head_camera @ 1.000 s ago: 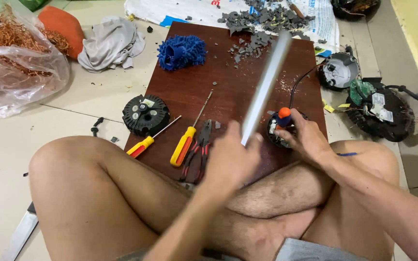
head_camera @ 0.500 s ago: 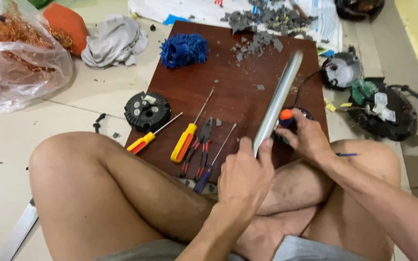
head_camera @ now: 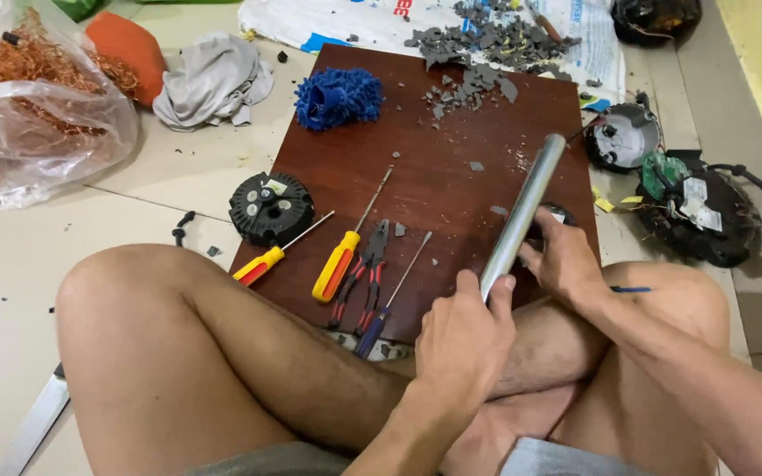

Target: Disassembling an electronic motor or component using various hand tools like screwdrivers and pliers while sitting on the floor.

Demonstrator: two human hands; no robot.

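The left hand (head_camera: pixel 462 339) is clenched round the lower end of a smooth, stiff, probably weighty metal pipe (head_camera: pixel 523 213) slanting over the brown board (head_camera: pixel 451 203), while the right hand (head_camera: pixel 566 260) clasps a small dark part (head_camera: pixel 554 215) beneath it.

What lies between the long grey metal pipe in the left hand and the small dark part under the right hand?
Nothing visible does. The left hand holds the grey metal pipe low, and the pipe passes right beside the small dark part that the right hand steadies.
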